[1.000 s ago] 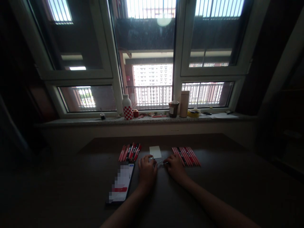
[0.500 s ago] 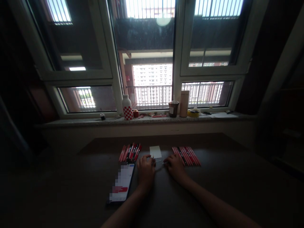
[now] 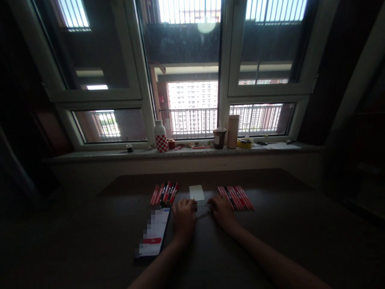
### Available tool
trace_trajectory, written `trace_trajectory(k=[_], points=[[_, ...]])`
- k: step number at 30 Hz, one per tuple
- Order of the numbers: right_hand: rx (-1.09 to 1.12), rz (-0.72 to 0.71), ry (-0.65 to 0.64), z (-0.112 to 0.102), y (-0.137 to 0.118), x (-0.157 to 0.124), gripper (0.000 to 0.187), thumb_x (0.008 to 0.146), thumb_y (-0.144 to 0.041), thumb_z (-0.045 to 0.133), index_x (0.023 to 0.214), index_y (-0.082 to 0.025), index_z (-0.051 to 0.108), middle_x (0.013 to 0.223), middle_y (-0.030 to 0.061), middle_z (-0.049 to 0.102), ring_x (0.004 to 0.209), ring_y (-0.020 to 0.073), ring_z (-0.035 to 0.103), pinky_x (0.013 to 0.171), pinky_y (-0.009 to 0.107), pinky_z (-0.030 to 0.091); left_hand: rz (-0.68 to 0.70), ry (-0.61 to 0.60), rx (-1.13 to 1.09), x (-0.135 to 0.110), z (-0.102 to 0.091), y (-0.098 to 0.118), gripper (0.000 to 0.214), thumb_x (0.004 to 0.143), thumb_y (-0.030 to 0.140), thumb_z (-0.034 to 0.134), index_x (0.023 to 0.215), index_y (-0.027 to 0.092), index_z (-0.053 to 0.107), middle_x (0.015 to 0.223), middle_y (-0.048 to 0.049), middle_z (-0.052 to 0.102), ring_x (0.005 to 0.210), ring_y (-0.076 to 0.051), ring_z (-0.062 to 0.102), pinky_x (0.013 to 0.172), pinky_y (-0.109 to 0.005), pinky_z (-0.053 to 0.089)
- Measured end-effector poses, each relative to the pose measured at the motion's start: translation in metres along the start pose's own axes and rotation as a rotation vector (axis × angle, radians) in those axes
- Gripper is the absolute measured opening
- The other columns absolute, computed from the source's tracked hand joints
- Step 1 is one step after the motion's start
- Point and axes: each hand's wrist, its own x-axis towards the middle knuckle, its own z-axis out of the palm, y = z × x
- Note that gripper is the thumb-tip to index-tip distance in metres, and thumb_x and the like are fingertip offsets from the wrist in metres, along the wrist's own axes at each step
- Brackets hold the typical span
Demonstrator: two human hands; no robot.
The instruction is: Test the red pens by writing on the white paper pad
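Over the table, my left hand (image 3: 184,217) and my right hand (image 3: 223,211) face each other with bent fingers. Between their fingertips runs a thin, clear, pen-like rod (image 3: 203,205), each hand pinching one end. Its exact kind is too dim and small to make out. Just beyond the fingers lies a pale square of paper (image 3: 196,192). A row of red and black pens (image 3: 164,194) is up and left of my left hand. Against my right hand's far side lies another row of red and black pens (image 3: 237,196), partly covered by that hand.
A phone (image 3: 155,233) with a lit screen lies left of my left forearm on the dark table (image 3: 270,241). Along the windowsill (image 3: 138,154) stand a checkered bottle (image 3: 161,137), a lidded cup (image 3: 219,138), a tall tumbler (image 3: 233,132) and a yellow tape roll (image 3: 244,143).
The fingertips of both hands shift slightly. Two thin pieces with a gap between them now look like one continuous line from hand to hand. Pens, paper and phone stay put.
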Motion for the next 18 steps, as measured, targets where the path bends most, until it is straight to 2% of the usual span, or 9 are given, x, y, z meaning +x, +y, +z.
trace_trajectory(k=[18], points=[[0.055, -0.023, 0.022, -0.0009, -0.0017, -0.0002, 0.021, 0.08, -0.009, 0.055, 0.09, -0.022, 0.067, 0.096, 0.0045, 0.064, 0.102, 0.0235, 0.049, 0.091, 0.033, 0.035, 0.007, -0.045, 0.013, -0.0006, -0.0012, 0.0012, 0.025, 0.087, 0.022, 0.042, 0.094, 0.025, 0.066, 0.101, -0.0031, 0.067, 0.104, -0.021, 0.052, 0.103, -0.043, 0.024]])
